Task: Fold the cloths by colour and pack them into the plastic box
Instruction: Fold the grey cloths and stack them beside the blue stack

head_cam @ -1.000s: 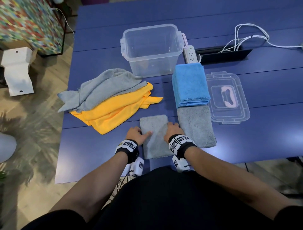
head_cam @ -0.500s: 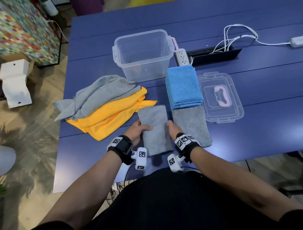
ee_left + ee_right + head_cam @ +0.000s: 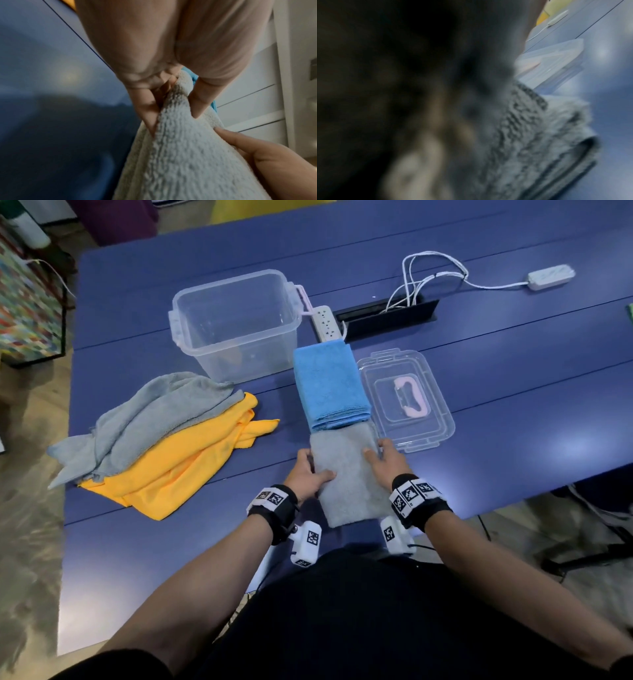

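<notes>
A folded grey cloth (image 3: 347, 477) is held between both hands near the table's front edge, just below a folded blue stack (image 3: 330, 385). My left hand (image 3: 313, 470) grips its left edge, thumb on top. The left wrist view shows those fingers (image 3: 149, 108) pinching the fabric (image 3: 180, 155). My right hand (image 3: 380, 455) holds the right edge, thumb on top. The blurred right wrist view shows several grey layers (image 3: 556, 155) stacked. The clear plastic box (image 3: 239, 350) stands empty at the back. An unfolded grey cloth (image 3: 147, 419) lies on yellow cloths (image 3: 178, 463) at the left.
The box's clear lid (image 3: 435, 426) with a pink handle lies right of the blue stack, close to my right hand. A white power strip (image 3: 325, 323), a black cable tray (image 3: 387, 316) and white cables lie behind. The table's front edge runs just below my wrists.
Both hands have carried the folded grey cloth forward and to the right, onto the other folded grey cloth below the blue stack. The head view has shifted closer.
</notes>
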A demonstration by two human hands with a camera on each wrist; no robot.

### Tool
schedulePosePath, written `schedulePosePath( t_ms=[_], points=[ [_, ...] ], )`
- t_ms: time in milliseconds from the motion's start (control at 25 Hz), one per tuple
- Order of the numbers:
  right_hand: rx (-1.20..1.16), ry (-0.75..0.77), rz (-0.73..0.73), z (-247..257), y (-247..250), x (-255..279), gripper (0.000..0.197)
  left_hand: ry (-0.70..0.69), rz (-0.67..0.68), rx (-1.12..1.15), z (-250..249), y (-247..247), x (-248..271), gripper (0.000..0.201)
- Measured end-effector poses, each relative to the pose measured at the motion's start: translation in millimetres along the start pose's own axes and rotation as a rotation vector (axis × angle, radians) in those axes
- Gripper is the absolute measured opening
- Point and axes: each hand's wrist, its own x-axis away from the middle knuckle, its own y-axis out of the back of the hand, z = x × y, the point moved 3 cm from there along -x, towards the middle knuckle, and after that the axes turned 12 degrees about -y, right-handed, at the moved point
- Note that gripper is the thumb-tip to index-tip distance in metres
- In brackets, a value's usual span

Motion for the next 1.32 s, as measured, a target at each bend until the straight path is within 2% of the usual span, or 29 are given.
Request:
schedulePosePath(
  t_ms=[120,320,400,480,520,560,600,680,760,840,880,960,1000,1120,1320],
  points=[
    [-0.058,0.027,-0.083,-13,11,-14,0.038,-0.065,-0.007,0.001,2,-20,-11,0.042],
    [0.015,0.068,-0.046,-12,4,-32,0.046,-0.089,-0.174,-0.134,15,-22,-20,0.045],
    [0.082,0.077,-0.088,-12,3,-35,0.05,-0.094,-0.227,-0.196,12,-20,-16,0.049],
    [0.152,0.133,-0.179,-11,7,-37,0.048,-0.206,-0.298,-0.375,1,-19,-6,0.048],
    [0.175,0.207,-0.207,-12,10,-39,0.046,-0.339,-0.334,-0.546,-8,-18,-1,0.047],
    [0.205,0.294,-0.215,-12,12,-41,0.042,-0.492,-0.33,-0.738,-15,-20,2,0.046],
    [0.251,0.369,-0.203,-12,13,-44,0.041,-0.623,-0.261,-0.899,-21,-22,4,0.048],
    [0.362,0.439,-0.127,-15,12,-49,0.043,-0.708,0.028,-1.1,-20,-29,-1,0.07],
    [0.482,0.404,-0.085,-17,7,-52,0.048,-0.602,0.245,-1.223,-12,-32,-9,0.105],
    [0.562,0.413,-0.182,-14,4,-48,0.054,-0.421,0.286,-1.259,-5,-30,-16,0.126],
    [0.573,0.491,-0.248,-10,3,-43,0.055,-0.342,0.272,-1.258,-3,-30,-18,0.132],
    [0.616,0.653,-0.273,-5,-5,-36,0.05,-0.296,0.247,-1.301,-4,-31,-19,0.138],
    [0.656,0.673,-0.23,-7,-8,-37,0.047,-0.311,0.251,-1.339,-4,-33,-18,0.141],
    [0.741,0.54,-0.079,-25,-19,-52,0.056,-0.291,0.325,-1.383,-2,-35,-18,0.148],
    [0.753,0.54,-0.03,-28,-23,-62,0.062,-0.235,0.354,-1.342,0,-32,-21,0.148]
  ],
)
